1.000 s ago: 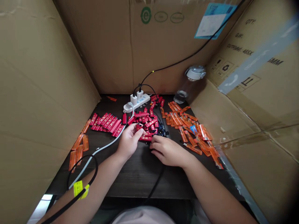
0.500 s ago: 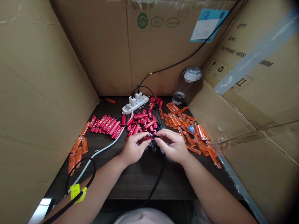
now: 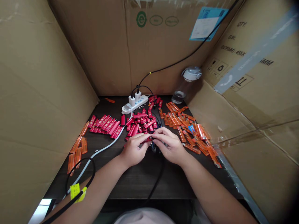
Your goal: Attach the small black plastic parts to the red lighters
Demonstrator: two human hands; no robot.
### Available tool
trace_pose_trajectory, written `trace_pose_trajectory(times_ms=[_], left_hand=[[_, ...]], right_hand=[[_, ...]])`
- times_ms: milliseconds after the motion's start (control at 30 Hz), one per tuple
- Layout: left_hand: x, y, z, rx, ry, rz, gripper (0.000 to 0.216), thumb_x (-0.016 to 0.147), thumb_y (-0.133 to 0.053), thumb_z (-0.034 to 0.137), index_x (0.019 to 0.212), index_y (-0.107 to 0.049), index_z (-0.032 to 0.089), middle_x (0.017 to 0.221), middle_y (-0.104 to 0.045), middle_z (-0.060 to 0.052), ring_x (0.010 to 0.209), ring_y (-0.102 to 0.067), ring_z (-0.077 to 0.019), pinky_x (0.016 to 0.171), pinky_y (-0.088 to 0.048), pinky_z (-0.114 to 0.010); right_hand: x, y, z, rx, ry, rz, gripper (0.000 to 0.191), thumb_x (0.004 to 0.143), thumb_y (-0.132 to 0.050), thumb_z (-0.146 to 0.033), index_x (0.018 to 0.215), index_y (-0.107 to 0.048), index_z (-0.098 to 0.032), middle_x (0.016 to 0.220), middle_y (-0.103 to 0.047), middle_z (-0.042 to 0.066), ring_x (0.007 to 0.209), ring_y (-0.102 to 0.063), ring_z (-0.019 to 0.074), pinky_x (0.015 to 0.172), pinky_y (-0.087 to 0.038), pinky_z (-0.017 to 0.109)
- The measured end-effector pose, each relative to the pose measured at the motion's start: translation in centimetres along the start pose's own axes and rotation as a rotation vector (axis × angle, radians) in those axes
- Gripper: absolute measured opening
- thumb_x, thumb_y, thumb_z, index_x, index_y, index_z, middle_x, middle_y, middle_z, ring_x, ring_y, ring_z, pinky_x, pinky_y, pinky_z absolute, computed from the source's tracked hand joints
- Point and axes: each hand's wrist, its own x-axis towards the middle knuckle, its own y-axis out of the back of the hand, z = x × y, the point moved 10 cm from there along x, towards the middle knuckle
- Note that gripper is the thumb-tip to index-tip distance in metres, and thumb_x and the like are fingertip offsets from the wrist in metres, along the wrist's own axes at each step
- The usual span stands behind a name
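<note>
My left hand (image 3: 136,150) is closed around a red lighter (image 3: 148,140), mostly hidden by the fingers. At the lighter's top end, the fingertips of my right hand (image 3: 168,144) pinch together; whatever small part lies between them is hidden. Just beyond both hands lies a loose pile of red lighters (image 3: 140,120). Small dark and metallic parts (image 3: 154,147) sit on the table beneath my fingertips, too small to make out. To the left, more red lighters (image 3: 106,123) lie side by side in a rough row.
Orange see-through lighters (image 3: 184,124) are heaped at right, with several more (image 3: 78,152) at left. A white power strip (image 3: 137,104) with chargers and a water bottle (image 3: 184,85) stand behind. A pale cable (image 3: 105,148) crosses the table (image 3: 137,183). Cardboard walls (image 3: 100,46) enclose it.
My right hand has shifted slightly left and its fingertips now lie over the lighter's top end, against my left fingers. The lighter is more covered than before.
</note>
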Motion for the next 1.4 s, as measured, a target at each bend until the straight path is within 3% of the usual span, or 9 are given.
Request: trace_pose_trajectory(times_ms=[233,367,667,900,1000,1167,1300,1400], left_hand=[[0.0,0.1,-0.2,-0.038,0.038,0.007,0.03,0.077,-0.064,0.016,0.105,-0.072,0.025,0.098,-0.073,-0.007,0.088,-0.068,-0.0199,0.084,-0.054,-0.033],[0.1,-0.2,0.3,-0.017,0.015,-0.024,0.027,0.08,-0.063,0.018,0.105,-0.072,0.023,0.098,-0.073,-0.007,0.089,-0.069,-0.0193,0.083,-0.054,-0.032],[0.3,-0.1,0.2,-0.101,0.065,-0.021,0.025,0.077,-0.067,0.02,0.101,-0.074,0.023,0.095,-0.074,-0.007,0.089,-0.068,-0.0206,0.082,-0.054,-0.033],[0.2,-0.4,0.5,-0.049,0.016,-0.065,0.025,0.081,-0.063,0.021,0.105,-0.072,0.023,0.098,-0.073,-0.008,0.09,-0.068,-0.0202,0.082,-0.054,-0.032],[0.1,-0.7,0.0,-0.101,0.089,-0.076,0.024,0.082,-0.063,0.023,0.104,-0.071,0.021,0.098,-0.073,-0.008,0.089,-0.068,-0.0199,0.081,-0.053,-0.031],[-0.4,-1.4,-2.1,-0.427,0.396,-0.075,0.025,0.081,-0.064,0.035,0.099,-0.069,0.018,0.084,-0.07,-0.006,0.072,-0.064,-0.0165,0.065,-0.053,-0.027],[-0.5,-1.4,-2.7,-0.628,0.494,-0.066,0.028,0.08,-0.066,0.04,0.095,-0.065,0.017,0.057,-0.05,0.003,0.048,-0.044,-0.0074,0.046,-0.037,-0.02],[-0.5,-1.3,-2.9,-0.711,0.516,-0.066,0.032,0.08,-0.064,0.046,0.084,-0.062,0.015,0.05,-0.038,0.007,0.042,-0.033,-0.0046,0.042,-0.027,-0.019]], right_hand=[[0.0,0.6,0.4,-0.015,-0.045,0.061,0.013,0.086,-0.06,-0.017,0.099,-0.06,-0.018,0.089,-0.063,0.007,0.076,-0.06,0.0155,0.069,-0.054,0.031],[0.2,0.8,0.0,-0.008,-0.026,0.075,0.003,0.085,-0.062,-0.018,0.088,-0.06,-0.018,0.086,-0.063,0.008,0.079,-0.061,0.0167,0.071,-0.053,0.031],[0.1,0.8,0.0,0.0,-0.027,0.089,0.004,0.086,-0.061,-0.02,0.088,-0.063,-0.017,0.087,-0.064,0.008,0.079,-0.062,0.0172,0.072,-0.054,0.032],[0.0,0.8,-0.2,-0.019,0.009,0.106,0.007,0.085,-0.062,-0.019,0.092,-0.064,-0.018,0.089,-0.065,0.009,0.078,-0.063,0.0169,0.071,-0.055,0.032],[-0.1,0.7,-0.4,-0.021,0.036,0.107,0.01,0.085,-0.063,-0.017,0.095,-0.065,-0.018,0.089,-0.064,0.009,0.078,-0.064,0.0167,0.07,-0.055,0.031],[0.0,0.9,-0.4,-0.01,0.015,0.105,0.018,0.084,-0.063,-0.018,0.102,-0.064,-0.018,0.093,-0.063,0.009,0.071,-0.062,0.0144,0.065,-0.054,0.03],[0.1,1.7,0.5,-0.026,-0.062,0.13,0.015,0.085,-0.061,-0.017,0.1,-0.064,-0.017,0.09,-0.064,0.009,0.073,-0.061,0.0153,0.064,-0.052,0.029],[0.3,1.5,1.3,-0.063,-0.099,0.057,0.011,0.086,-0.06,-0.017,0.096,-0.065,-0.016,0.089,-0.064,0.008,0.077,-0.061,0.0157,0.067,-0.051,0.029]])
